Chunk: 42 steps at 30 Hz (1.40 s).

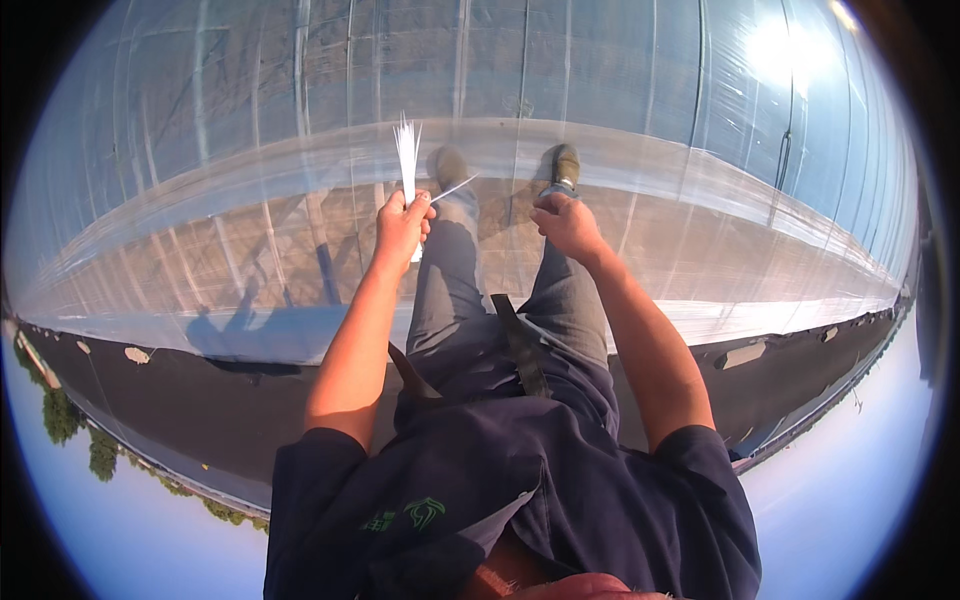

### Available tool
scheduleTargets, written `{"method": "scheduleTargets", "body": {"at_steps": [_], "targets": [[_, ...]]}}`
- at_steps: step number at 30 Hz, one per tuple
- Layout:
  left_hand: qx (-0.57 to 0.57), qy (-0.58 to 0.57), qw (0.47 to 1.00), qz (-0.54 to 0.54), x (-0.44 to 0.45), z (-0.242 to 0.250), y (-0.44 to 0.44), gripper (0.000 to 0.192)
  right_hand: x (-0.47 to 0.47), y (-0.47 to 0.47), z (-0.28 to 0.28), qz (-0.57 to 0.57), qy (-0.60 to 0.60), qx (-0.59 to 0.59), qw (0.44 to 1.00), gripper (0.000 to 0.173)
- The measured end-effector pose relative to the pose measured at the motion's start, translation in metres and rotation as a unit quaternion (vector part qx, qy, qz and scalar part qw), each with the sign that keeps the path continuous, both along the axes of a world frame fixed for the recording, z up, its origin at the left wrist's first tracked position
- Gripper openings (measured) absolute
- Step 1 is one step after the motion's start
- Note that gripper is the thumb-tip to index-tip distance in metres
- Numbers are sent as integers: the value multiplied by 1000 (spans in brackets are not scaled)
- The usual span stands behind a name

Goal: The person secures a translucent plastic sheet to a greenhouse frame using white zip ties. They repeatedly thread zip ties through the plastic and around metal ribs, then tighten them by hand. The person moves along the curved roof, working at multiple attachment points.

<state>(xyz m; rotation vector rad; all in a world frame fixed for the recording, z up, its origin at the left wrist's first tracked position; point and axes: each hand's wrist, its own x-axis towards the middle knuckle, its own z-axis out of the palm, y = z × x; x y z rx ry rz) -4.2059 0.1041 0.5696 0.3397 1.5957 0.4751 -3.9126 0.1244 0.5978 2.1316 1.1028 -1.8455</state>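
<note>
My left hand (pixel 403 226) grips a bundle of thin white cable ties (pixel 407 154), their pointed tails fanning out above the fist and a short end showing below it. One single tie (pixel 454 188) juts sideways from between my thumb and fingers, towards the right. My right hand (pixel 568 225) hangs over my right shin with its fingers curled in, and nothing shows in it. Under both hands spreads clear plastic film (pixel 675 232), on which my shoes (pixel 566 166) stand.
Cords (pixel 701 82) run up the film-covered greenhouse slope, one with a knotted part (pixel 784 150). Behind me lies a dark strip of covering (pixel 247 405) with pale blocks (pixel 741 355) along it. Sun glare (pixel 791 56) washes out the upper right. A strap (pixel 519 345) hangs at my waist.
</note>
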Motion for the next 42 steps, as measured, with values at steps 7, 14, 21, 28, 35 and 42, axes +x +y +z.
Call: {"method": "scheduleTargets", "body": {"at_steps": [7,14,21,28,35,42], "targets": [[2,-20,996,-85,11,-65,38,23,-1,-9,-97,-3,55,68,996,36],[2,-60,984,-167,60,-179,103,28,48,37,-210,-60,69,79,993,37],[13,-56,959,-279,117,-290,162,26,111,117,-314,-30,49,154,986,36],[9,-124,926,-357,128,-376,195,28,111,162,-382,129,73,204,968,29],[9,-262,928,-264,119,-459,202,31,98,167,-457,173,74,272,944,28],[-26,-328,924,-197,129,-489,175,29,88,166,-473,128,66,221,965,28]]}}
